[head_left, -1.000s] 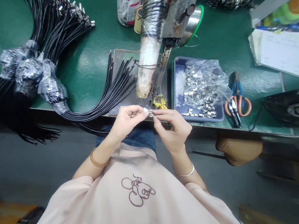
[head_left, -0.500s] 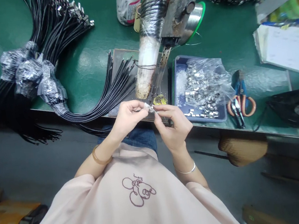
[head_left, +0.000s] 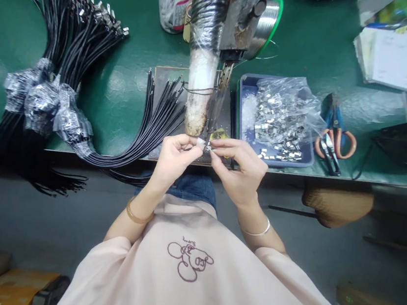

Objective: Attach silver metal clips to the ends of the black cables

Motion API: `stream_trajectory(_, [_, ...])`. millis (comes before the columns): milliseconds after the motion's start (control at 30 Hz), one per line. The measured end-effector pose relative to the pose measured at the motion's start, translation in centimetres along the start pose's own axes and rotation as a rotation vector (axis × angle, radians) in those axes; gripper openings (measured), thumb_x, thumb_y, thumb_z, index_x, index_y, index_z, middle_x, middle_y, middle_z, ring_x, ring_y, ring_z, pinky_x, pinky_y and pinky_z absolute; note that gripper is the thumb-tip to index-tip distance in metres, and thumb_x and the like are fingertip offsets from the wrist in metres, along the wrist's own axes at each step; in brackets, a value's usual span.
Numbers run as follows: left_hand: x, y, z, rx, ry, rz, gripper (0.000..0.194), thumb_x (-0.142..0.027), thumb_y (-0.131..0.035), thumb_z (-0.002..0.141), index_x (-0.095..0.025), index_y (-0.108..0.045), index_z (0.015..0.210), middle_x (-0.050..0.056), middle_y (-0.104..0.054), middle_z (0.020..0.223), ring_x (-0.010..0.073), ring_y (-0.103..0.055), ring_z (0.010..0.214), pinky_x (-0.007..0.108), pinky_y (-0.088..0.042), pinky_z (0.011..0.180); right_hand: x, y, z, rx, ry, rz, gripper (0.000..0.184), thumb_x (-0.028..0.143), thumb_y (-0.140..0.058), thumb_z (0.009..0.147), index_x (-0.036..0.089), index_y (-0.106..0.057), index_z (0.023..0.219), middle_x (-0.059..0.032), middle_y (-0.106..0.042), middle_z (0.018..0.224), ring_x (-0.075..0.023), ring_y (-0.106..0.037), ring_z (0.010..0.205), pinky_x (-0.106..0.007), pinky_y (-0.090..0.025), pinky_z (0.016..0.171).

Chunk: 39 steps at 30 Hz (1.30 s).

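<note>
My left hand [head_left: 176, 158] is closed in a pinch, with something whitish at its fingertips; what it grips is too small to make out. Facing it, my right hand [head_left: 240, 165] pinches a small shiny metal piece [head_left: 208, 148] between thumb and fingers. The two sets of fingertips nearly meet at the bench's front edge, just below the tip of a soldering machine [head_left: 216, 104]. Beside that tip hangs a white-wrapped extraction hose [head_left: 200, 81]. Black cables [head_left: 138, 138] fan out on a dark board [head_left: 164, 75] left of the hose.
A blue tray [head_left: 309, 152] holds a plastic bag and many small metal clips [head_left: 285, 150]. Orange-handled pliers [head_left: 335, 136] lie to its right. Behind stand a solder spool [head_left: 267, 26] and a clear cup [head_left: 174, 7]. Wrapped cable bundles [head_left: 41, 103] lie at left, papers [head_left: 396, 59] at right.
My right hand has shifted slightly to the right and turned a little, still pinching at the same spot. My left hand is almost unmoved; the view has shifted a little.
</note>
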<state>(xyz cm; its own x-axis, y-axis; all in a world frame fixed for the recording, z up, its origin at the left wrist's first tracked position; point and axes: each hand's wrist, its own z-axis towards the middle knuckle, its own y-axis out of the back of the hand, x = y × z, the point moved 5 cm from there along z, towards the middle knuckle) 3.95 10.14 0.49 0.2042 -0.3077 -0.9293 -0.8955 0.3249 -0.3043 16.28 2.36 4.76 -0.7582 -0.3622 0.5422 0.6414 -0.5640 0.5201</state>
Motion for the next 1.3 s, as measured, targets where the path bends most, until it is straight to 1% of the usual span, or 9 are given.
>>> stream_trajectory(200, [-0.15,-0.01,0.10,0.023,0.024,-0.025,0.020,-0.029,-0.085,0.058,-0.013,-0.073,0.063,0.002,-0.071,0.062,0.0087,-0.059,0.058,0.022,-0.049,0.062,0.27,0.10,0.08,0.015,-0.002,-0.002,0.016,0.009,-0.068,0.086,0.023,-0.063,0.083,-0.0032,-0.078,0.095,-0.0175,-0.076,0.087,-0.032,-0.062,0.078])
stream_trajectory(367, [0.00,0.15,0.10,0.036,0.073,0.011,0.014,-0.024,-0.081,0.058,-0.013,-0.072,0.061,-0.001,-0.065,0.054,0.0062,-0.050,0.051,0.020,-0.042,0.053,0.00,0.04,-0.34,0.037,-0.003,0.017,0.016,0.009,-0.066,0.086,0.024,-0.061,0.083,-0.0019,-0.078,0.093,-0.0174,-0.076,0.087,-0.032,-0.061,0.078])
stream_trajectory(600, [-0.36,0.08,-0.15,0.021,0.004,0.110,0.006,-0.018,-0.074,0.062,-0.012,-0.072,0.061,0.000,-0.066,0.059,0.0074,-0.050,0.055,0.021,-0.041,0.056,-0.02,-0.04,-0.50,0.036,0.017,-0.029,0.014,0.010,-0.065,0.089,0.024,-0.063,0.086,-0.0019,-0.077,0.091,-0.0172,-0.076,0.084,-0.032,-0.062,0.076])
stream_trajectory(667, [-0.37,0.02,-0.17,0.014,-0.011,0.110,0.007,-0.019,-0.074,0.063,-0.012,-0.071,0.061,-0.001,-0.061,0.055,0.0065,-0.046,0.053,0.020,-0.036,0.053,0.03,-0.11,-0.46,0.035,0.027,-0.040,0.014,0.011,-0.065,0.089,0.024,-0.064,0.086,-0.0018,-0.077,0.090,-0.0168,-0.075,0.084,-0.031,-0.061,0.075])
stream_trajectory(733, [-0.31,-0.01,-0.18,0.006,-0.020,0.117,0.009,-0.020,-0.074,0.063,-0.012,-0.071,0.062,-0.004,-0.052,0.049,0.0054,-0.039,0.049,0.020,-0.028,0.049,0.03,-0.17,-0.41,0.028,0.035,-0.038,0.014,0.010,-0.066,0.089,0.024,-0.064,0.086,-0.0017,-0.077,0.090,-0.0164,-0.075,0.084,-0.030,-0.061,0.075])
stream_trajectory(800, [-0.29,-0.01,-0.21,-0.001,-0.037,0.125,0.010,-0.022,-0.075,0.063,-0.012,-0.071,0.063,-0.006,-0.046,0.047,0.0049,-0.034,0.048,0.021,-0.025,0.048,0.03,-0.21,-0.35,0.018,0.046,-0.031,0.014,0.009,-0.067,0.088,0.024,-0.065,0.087,-0.0017,-0.077,0.090,-0.0160,-0.075,0.084,-0.029,-0.061,0.075])
stream_trajectory(1000, [-0.28,-0.13,-0.38,0.004,-0.051,0.129,0.012,-0.025,-0.074,0.065,-0.013,-0.071,0.066,-0.004,-0.053,0.052,0.0060,-0.039,0.051,0.021,-0.035,0.051,-0.03,-0.24,-0.24,0.006,0.041,-0.032,0.016,0.008,-0.068,0.087,0.024,-0.066,0.088,-0.0015,-0.077,0.092,-0.0163,-0.075,0.085,-0.029,-0.061,0.076])
stream_trajectory(1200, [-0.49,-0.09,-0.48,-0.004,-0.060,0.121,0.012,-0.024,-0.072,0.065,-0.012,-0.071,0.065,-0.003,-0.054,0.053,0.0056,-0.042,0.051,0.019,-0.034,0.049,0.28,-0.11,-0.13,0.000,0.040,-0.039,0.018,0.006,-0.070,0.085,0.023,-0.065,0.087,-0.0017,-0.076,0.091,-0.0151,-0.075,0.084,-0.027,-0.060,0.077])
stream_trajectory(1300, [-0.48,-0.10,-0.43,-0.001,-0.062,0.112,0.013,-0.025,-0.072,0.064,-0.012,-0.070,0.065,-0.002,-0.058,0.055,0.0062,-0.046,0.052,0.018,-0.038,0.050,0.50,-0.05,-0.03,0.000,0.045,-0.058,0.017,0.007,-0.070,0.085,0.023,-0.065,0.086,-0.0019,-0.077,0.091,-0.0151,-0.075,0.084,-0.027,-0.060,0.076])
